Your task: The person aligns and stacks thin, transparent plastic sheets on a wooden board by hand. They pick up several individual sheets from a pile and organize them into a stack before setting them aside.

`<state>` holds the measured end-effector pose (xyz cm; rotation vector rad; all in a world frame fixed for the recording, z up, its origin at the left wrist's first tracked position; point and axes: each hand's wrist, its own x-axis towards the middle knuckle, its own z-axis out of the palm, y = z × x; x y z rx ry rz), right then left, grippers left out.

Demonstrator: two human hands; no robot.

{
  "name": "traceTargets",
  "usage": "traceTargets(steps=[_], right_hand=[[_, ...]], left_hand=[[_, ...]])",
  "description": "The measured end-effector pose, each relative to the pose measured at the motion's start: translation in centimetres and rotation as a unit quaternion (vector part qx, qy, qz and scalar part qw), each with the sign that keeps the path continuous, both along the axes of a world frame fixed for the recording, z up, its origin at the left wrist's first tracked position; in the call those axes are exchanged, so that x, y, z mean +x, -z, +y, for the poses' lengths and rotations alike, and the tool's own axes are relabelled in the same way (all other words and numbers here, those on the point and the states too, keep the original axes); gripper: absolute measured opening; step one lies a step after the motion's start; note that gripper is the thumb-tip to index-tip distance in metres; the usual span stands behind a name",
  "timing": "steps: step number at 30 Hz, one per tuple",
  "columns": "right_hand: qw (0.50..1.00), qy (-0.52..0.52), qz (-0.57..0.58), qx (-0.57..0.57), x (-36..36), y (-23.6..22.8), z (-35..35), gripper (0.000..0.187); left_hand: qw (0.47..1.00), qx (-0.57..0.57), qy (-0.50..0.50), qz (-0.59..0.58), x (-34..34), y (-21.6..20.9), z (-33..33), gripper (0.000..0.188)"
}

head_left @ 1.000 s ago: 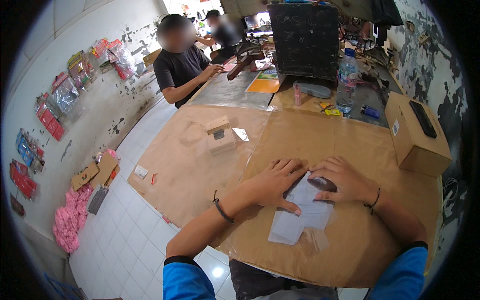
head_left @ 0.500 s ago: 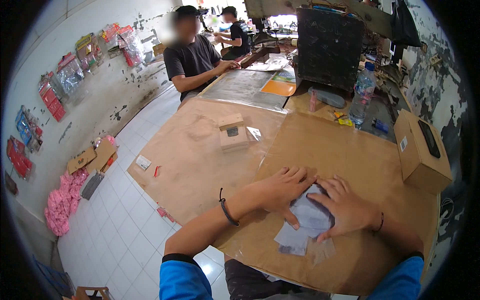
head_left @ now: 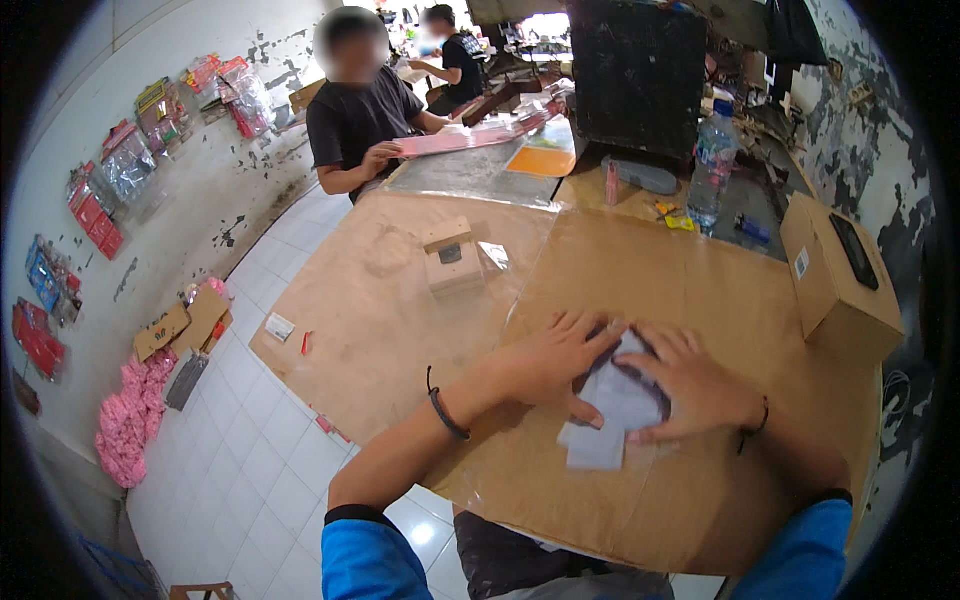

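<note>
On the brown-covered table, a loose pile of pale grey paper slips [head_left: 622, 395] lies between my hands, some slips poking out toward me. My left hand [head_left: 565, 362] curves round the pile's left and far sides, its thumb pressed to the near left edge. From the right, my right hand [head_left: 700, 383] cups the same pile, thumb and fingers against its edge. The two hands' fingertips almost meet at the far end. Parts of the slips are hidden under the fingers.
A wooden block [head_left: 452, 257] stands farther off on the table [head_left: 400, 350]. At the right are a cardboard box [head_left: 845, 275] and a water bottle [head_left: 712, 165]. A co-worker [head_left: 360, 110] stands across the table holding a long pink strip [head_left: 450, 142]. A black box [head_left: 635, 80] stands behind.
My hands and the pile have shifted slightly away from me, and the slips sit closer together. The co-worker now holds a long pink strip over the far table.
</note>
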<state>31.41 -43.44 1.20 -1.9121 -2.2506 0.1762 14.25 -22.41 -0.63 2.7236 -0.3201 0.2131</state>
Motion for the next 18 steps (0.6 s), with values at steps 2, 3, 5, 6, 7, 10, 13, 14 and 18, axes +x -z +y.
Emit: traceTargets(steps=[2, 3, 5, 6, 7, 10, 13, 14, 18], right_hand=[[0.998, 0.053, 0.008, 0.040, 1.8, 1.1, 0.6, 0.091], [0.995, 0.084, 0.009, 0.057, 2.7, 1.5, 0.9, 0.089], [0.987, 0.135, 0.006, 0.086, 4.2, 2.0, 1.4, 0.085], [0.984, 0.149, 0.005, 0.099, 4.7, 2.2, 1.6, 0.082], [0.980, 0.163, 0.004, 0.112, 5.0, 2.3, 1.7, 0.080], [0.977, 0.173, 0.011, 0.122, 5.0, 2.6, 1.7, 0.076], [0.976, 0.174, 0.011, 0.131, 5.0, 2.8, 1.7, 0.075], [0.979, 0.157, 0.014, 0.129, 5.0, 2.7, 1.6, 0.075], [0.990, 0.076, 0.031, 0.115, 4.3, 1.2, 1.3, 0.073]], left_hand=[[1.000, 0.015, -0.017, -0.019, -0.2, -0.2, -0.1, 0.130], [1.000, -0.005, -0.012, 0.006, -0.3, -0.6, -0.2, 0.133], [1.000, 0.023, -0.006, 0.000, -0.1, -0.7, -0.6, 0.134], [0.999, 0.039, -0.005, -0.004, -0.1, -0.8, -0.7, 0.134], [0.999, 0.041, -0.008, 0.000, 0.0, -0.7, -0.6, 0.133], [0.999, 0.027, -0.027, 0.001, 0.2, 0.1, -0.2, 0.127], [0.998, 0.019, -0.065, -0.002, 0.5, 0.6, 0.4, 0.120], [0.996, 0.031, -0.078, -0.001, 0.6, 0.8, 0.6, 0.120], [0.993, 0.070, -0.095, -0.011, 0.5, 0.2, 0.8, 0.118]])
